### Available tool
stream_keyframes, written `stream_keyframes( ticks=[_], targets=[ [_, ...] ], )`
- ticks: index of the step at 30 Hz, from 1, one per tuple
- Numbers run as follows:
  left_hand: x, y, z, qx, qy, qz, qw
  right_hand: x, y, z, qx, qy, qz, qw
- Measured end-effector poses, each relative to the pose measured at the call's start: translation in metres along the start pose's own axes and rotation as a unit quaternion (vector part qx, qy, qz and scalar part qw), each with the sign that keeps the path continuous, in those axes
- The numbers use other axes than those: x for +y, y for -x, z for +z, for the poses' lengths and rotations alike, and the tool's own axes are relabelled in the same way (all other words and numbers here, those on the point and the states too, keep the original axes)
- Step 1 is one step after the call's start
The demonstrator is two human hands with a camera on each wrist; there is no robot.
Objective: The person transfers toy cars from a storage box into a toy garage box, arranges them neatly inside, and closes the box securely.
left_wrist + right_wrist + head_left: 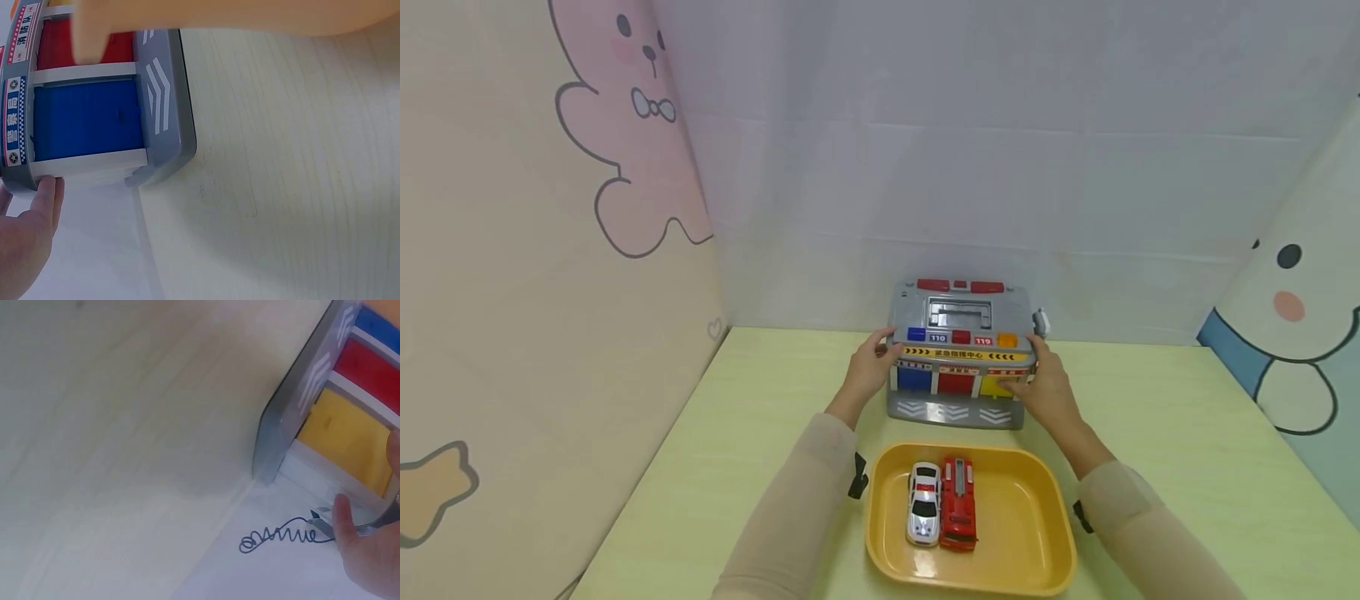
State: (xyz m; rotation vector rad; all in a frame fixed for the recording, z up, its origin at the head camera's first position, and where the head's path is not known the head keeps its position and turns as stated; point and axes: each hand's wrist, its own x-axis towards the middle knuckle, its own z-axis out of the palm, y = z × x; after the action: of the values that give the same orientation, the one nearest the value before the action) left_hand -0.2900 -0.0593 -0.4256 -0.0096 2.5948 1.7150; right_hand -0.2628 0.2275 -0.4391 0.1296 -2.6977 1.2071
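A grey toy garage [956, 383] with blue, red and yellow doors stands upright against the back wall. My left hand [867, 371] grips its left end near the front edge of the roof; in the left wrist view, fingers [47, 200] touch the side wall by the blue door. The right hand [1052, 396] holds the opposite end, with one digit over the yellow door. In the right wrist view a fingertip [342, 509] of that hand is at the garage's side. The far sides of the hands are hidden.
Nearer me, between the forearms, sits a yellow tray [1022, 583]. A white police car [924, 521] and a red fire truck [958, 504] lie side by side in it. A coiled dark cord [287, 536] hangs beside the garage. Walls [1000, 167] bound the table.
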Motion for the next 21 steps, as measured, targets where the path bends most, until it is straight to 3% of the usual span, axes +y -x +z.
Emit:
stream_keyframes(
  ticks=[8,12,21],
  targets=[
    [-0.001,-0.002,0.001,0.000,0.002,0.005,1.0000,-0.012,0.000,-0.006,0.020,0.078,-0.015,0.9966],
    [-0.001,-0.002,0.001,0.002,0.002,0.004,1.0000,-0.023,-0.003,-0.005,0.036,0.091,-0.026,0.9949],
    [-0.002,-0.003,0.001,0.002,0.005,0.003,1.0000,-0.041,-0.012,0.003,0.021,0.098,-0.034,0.9944]
  ],
)
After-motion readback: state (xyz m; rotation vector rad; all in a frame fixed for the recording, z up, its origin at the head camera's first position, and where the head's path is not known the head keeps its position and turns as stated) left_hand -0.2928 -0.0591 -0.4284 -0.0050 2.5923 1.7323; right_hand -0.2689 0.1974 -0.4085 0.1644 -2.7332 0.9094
